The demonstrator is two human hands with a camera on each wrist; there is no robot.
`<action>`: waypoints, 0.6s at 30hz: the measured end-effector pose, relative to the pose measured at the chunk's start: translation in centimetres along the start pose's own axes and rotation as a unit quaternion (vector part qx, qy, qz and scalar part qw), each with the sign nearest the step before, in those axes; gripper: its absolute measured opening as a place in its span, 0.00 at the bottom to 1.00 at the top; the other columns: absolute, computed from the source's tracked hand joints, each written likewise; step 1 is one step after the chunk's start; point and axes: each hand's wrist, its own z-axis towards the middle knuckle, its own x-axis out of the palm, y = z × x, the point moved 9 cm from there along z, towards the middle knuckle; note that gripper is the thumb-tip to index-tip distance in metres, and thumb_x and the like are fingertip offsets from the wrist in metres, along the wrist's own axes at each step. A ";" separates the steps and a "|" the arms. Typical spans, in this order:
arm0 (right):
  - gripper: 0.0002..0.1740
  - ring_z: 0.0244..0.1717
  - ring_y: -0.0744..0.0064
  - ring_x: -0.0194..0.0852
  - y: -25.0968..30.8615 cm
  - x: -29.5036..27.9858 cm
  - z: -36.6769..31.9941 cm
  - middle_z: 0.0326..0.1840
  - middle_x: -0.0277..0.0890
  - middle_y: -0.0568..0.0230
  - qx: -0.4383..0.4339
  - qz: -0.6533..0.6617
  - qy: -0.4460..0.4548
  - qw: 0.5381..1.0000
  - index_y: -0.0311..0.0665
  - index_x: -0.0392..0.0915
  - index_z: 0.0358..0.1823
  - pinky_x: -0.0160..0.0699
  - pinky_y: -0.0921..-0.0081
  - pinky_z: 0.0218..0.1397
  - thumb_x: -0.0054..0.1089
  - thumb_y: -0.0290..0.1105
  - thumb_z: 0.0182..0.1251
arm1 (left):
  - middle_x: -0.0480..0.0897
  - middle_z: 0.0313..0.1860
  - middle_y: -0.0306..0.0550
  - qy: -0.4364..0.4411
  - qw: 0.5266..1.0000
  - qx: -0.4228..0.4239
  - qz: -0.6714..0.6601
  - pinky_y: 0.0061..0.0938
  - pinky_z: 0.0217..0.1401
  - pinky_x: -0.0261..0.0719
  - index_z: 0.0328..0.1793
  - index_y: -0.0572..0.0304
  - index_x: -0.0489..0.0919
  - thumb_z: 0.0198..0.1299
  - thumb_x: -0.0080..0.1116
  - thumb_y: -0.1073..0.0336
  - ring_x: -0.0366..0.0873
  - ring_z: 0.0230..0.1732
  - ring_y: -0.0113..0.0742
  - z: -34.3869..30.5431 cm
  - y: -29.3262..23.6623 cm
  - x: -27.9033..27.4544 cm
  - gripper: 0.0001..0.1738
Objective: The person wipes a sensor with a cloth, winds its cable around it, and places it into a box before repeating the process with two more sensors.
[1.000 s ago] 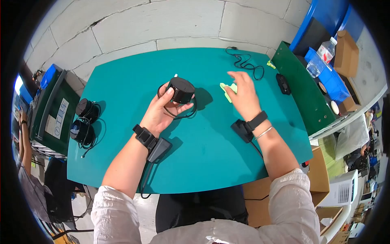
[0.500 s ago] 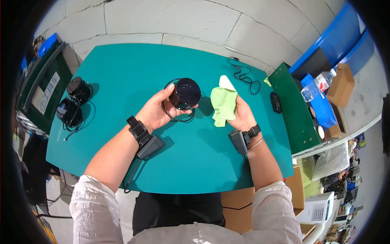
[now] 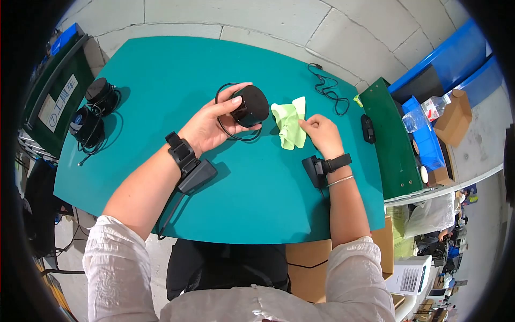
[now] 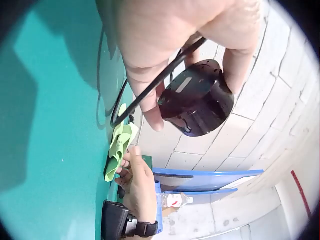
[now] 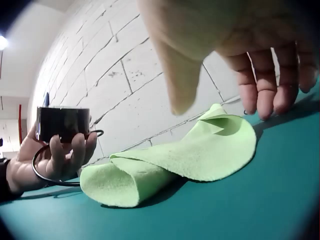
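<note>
My left hand [image 3: 208, 127] holds a glossy black cylindrical device [image 3: 252, 106] above the green table, thumb on one side and fingers beneath. A thin black cable [image 4: 155, 84] loops from the device around that hand. Right of it, a light green cloth [image 3: 290, 126] lies rumpled and partly folded on the table. My right hand [image 3: 323, 137] is at the cloth's right edge. In the right wrist view, its thumb and fingers stand apart over the cloth [image 5: 200, 155], with nothing between them.
Two similar black devices [image 3: 88, 127] with coiled cables stand at the table's left. A black cable [image 3: 327, 88] lies at the back right, near a small black object [image 3: 368, 129]. A green panel [image 3: 394, 145] borders the right side, beyond it a blue bin [image 3: 429, 145] with a plastic bottle.
My right hand reached down to the cloth, lifted it, then let it go on the table. The black device stays in my left hand, tilted differently. The head view has shifted.
</note>
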 end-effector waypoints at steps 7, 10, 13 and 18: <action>0.07 0.41 0.77 0.75 1.0 -1.2 -0.6 0.39 0.79 0.67 -0.046 0.668 -0.029 0.742 0.35 0.79 0.40 0.73 0.79 0.49 0.54 0.30 0.71 | 0.72 0.65 0.50 0.024 1.000 0.000 -0.002 0.49 0.63 0.80 0.73 0.53 0.64 0.68 0.58 0.62 0.75 0.64 0.44 -0.2 0.4 0.1 0.29; 0.12 0.56 0.65 0.73 9.1 -1.4 -5.7 0.54 0.76 0.56 -0.335 0.403 0.031 0.851 0.34 0.77 0.51 0.71 0.70 0.61 0.54 0.29 0.70 | 0.72 0.66 0.43 0.068 0.997 -0.008 0.029 0.48 0.64 0.79 0.76 0.50 0.62 0.64 0.62 0.55 0.75 0.64 0.42 -0.2 1.4 1.5 0.36; 0.28 0.77 0.51 0.53 16.4 1.0 -11.0 0.75 0.57 0.44 -0.500 0.035 0.006 0.865 0.36 0.66 0.69 0.56 0.62 0.76 0.56 0.35 0.70 | 0.75 0.63 0.45 0.024 0.998 -0.059 0.015 0.32 0.52 0.85 0.73 0.52 0.65 0.64 0.63 0.63 0.78 0.60 0.40 -0.4 2.3 0.0 0.32; 0.43 0.81 0.44 0.39 14.1 1.7 -8.8 0.80 0.44 0.42 -0.438 0.069 0.023 0.896 0.33 0.43 0.79 0.47 0.60 0.79 0.52 0.46 0.73 | 0.76 0.60 0.45 0.025 0.997 -0.028 0.074 0.34 0.54 0.84 0.71 0.56 0.68 0.64 0.61 0.69 0.79 0.58 0.37 -0.6 1.4 1.4 0.28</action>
